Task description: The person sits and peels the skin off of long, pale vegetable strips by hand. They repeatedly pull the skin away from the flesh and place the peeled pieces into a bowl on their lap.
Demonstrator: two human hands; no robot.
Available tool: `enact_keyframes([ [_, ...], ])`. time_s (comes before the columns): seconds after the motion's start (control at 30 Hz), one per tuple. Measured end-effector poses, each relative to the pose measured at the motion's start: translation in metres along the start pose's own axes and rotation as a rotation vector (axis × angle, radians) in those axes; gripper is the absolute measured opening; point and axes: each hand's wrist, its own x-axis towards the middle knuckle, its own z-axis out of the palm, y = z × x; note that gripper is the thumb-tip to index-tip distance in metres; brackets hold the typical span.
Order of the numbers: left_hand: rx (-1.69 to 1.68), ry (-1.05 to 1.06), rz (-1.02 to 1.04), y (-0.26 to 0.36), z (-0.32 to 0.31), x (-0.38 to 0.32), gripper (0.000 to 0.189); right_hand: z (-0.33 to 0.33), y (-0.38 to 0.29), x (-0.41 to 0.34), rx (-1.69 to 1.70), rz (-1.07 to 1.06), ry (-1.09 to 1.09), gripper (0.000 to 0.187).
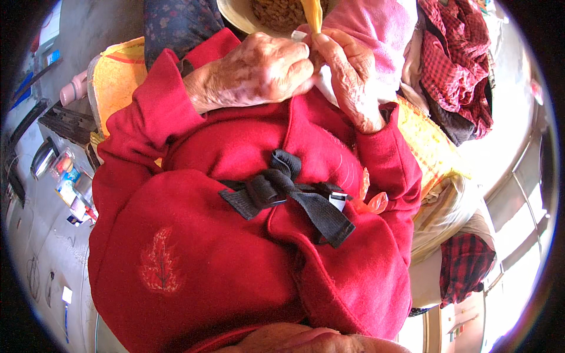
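A narrow yellow piece, folded lengthwise and tapering toward me, is pinched between the thumb and fingers of my right hand. My left hand is curled against the right one, its fingers closed at the lower end of the yellow piece. What the left fingers hold is mostly hidden. A small white scrap shows by the left knuckles, and white material hangs below the right thumb. Just beyond both hands is a pale bowl with brown crumbly pieces in it.
Yellow towelling covers the seat on both sides of me. Red checked cloth is heaped at the right. A pink bottle and a clear container with packets are at the left. A black strap is tied across my red coat.
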Motion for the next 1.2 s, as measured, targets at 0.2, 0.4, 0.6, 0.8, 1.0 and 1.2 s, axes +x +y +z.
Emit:
enact_keyframes([
  [0.2,0.049,0.149,-0.19,-0.024,-0.023,0.003,0.036,-0.028,-0.015,-0.002,-0.067,0.127,-0.157,0.025],
  [0.4,-0.401,-0.037,-0.222,-0.06,-0.002,0.007,0.047,-0.041,-0.018,-0.001,-0.127,0.225,-0.306,0.029],
  [0.6,-0.335,-0.445,-0.375,-0.064,-0.011,-0.011,0.033,-0.046,-0.019,0.001,-0.22,0.283,-0.332,0.028],
  [0.8,-0.554,-0.371,-0.371,-0.047,-0.024,-0.011,0.025,-0.045,-0.014,0.0,-0.254,0.285,-0.408,0.029],
  [1.0,-0.741,-0.418,-0.352,-0.037,-0.04,-0.023,0.016,-0.047,-0.019,-0.011,-0.223,0.277,-0.545,0.027],
  [1.2,-0.828,-0.449,-0.485,-0.029,-0.051,-0.024,0.026,-0.041,-0.011,-0.012,-0.168,0.276,-0.524,0.026],
])
